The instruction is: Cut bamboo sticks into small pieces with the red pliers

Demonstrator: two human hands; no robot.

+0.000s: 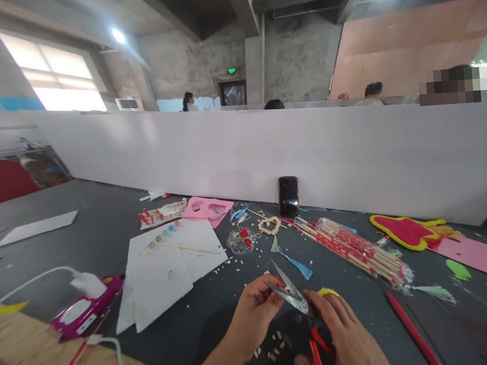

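The right hand (345, 331) is gripping small metal snips (290, 291) w/ blades gaping open, pointing far-left, fingers curled round the handle; the left hand (254, 309) is pinching sth tiny right at the blade tips, can't tell what. Looks like a trimming step is going on near the table's (104, 214) front edge, above scattered pale bits (274, 344). Next move is prob needing the piece seated btwn the blades, fingertips kept clear

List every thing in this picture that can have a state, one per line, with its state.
Snips: blades open, held in right hand.
Left hand: fingers pinched at the blades.
Phone: screen dark, propped upright against the partition.
Stick bundle: wrapped, lying flat.
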